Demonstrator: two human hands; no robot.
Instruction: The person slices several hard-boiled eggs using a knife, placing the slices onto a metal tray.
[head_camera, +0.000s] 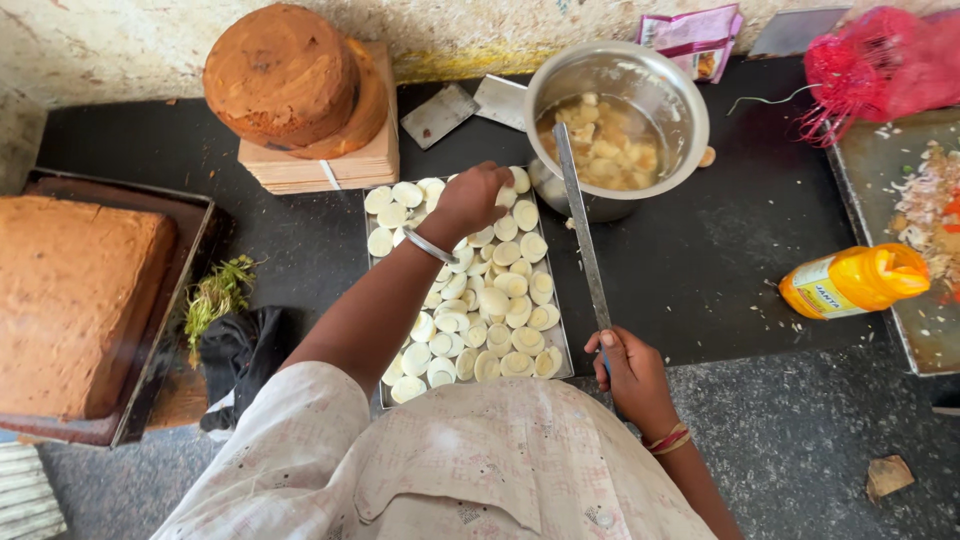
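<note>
A metal tray on the dark counter holds several halved boiled eggs, cut side up. My left hand reaches over the tray's far end with fingers closed on an egg half there; a metal bangle sits on the wrist. My right hand grips the handle of a long knife at the tray's near right corner. The blade points away from me, its tip over a steel bowl that holds egg pieces in liquid.
A round brown cake rests on stacked boards at back left. A large slab cake fills a tray at left. An orange bottle lies on its side at right, near a tray of chopped vegetables. Red mesh bag at back right.
</note>
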